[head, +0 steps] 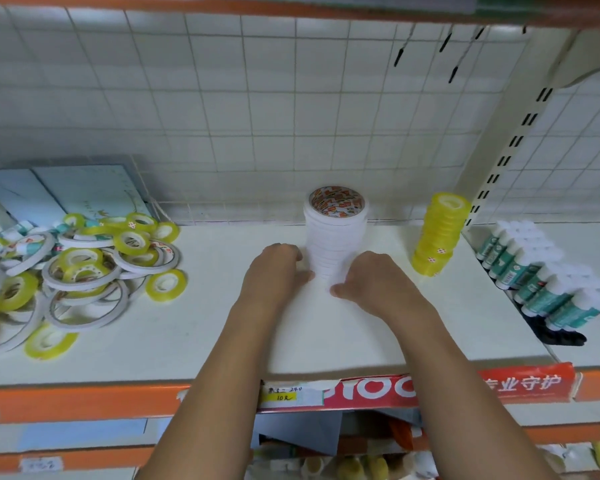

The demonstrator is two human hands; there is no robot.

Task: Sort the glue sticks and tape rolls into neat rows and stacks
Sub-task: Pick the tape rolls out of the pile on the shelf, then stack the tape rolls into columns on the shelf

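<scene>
Left hand (274, 270) and right hand (378, 280) clasp the white tape stack (336, 237).

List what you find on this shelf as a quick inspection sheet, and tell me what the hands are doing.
Surface: white shelf, orange front edge.
Job's things: white tape stack upright mid-shelf; yellow tape stack to its right, uneven near its base; glue sticks in rows at far right.
Clutter: loose tape rolls heaped at left, unsorted.
Hands: left hand and right hand grip the white tape stack's base from either side.
Cables: nothing seen.
Surroundings: wire grid behind; price label on the front edge; more goods below.
</scene>
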